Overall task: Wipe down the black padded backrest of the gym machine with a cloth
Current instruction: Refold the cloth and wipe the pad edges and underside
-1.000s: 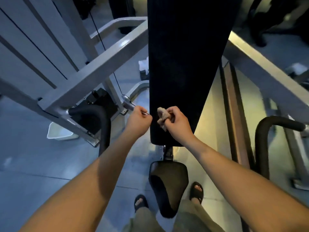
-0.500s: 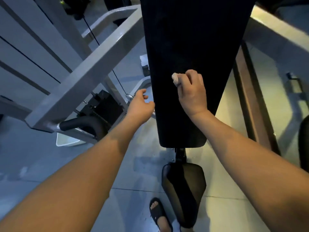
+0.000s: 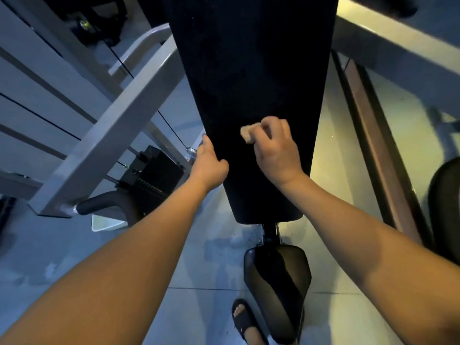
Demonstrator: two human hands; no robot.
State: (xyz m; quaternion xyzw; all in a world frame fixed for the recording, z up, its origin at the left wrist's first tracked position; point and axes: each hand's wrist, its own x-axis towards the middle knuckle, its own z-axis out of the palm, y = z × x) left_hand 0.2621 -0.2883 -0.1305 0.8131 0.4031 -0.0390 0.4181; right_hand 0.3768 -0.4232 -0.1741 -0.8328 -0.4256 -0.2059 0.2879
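Note:
The black padded backrest [image 3: 251, 70] runs down the middle of the view, narrowing toward its lower end. My right hand [image 3: 276, 148] is closed around a small crumpled beige cloth [image 3: 249, 132] and presses it against the lower middle of the pad. My left hand [image 3: 207, 161] grips the pad's left edge, thumb on the front face and fingers wrapped behind out of sight. Both forearms reach in from the bottom of the frame.
The black seat pad [image 3: 277, 290] sits below the backrest on its post. Grey frame bars [image 3: 107, 135], a weight stack [image 3: 154, 180] and a black handle [image 3: 99, 206] stand left. A white tub [image 3: 105, 224] is on the floor. My sandalled foot [image 3: 245, 322] is beside the seat.
My right hand carried the cloth up the pad from its lower edge, then slightly back down. My left hand moved from beside the pad onto its left edge. The camera drew closer.

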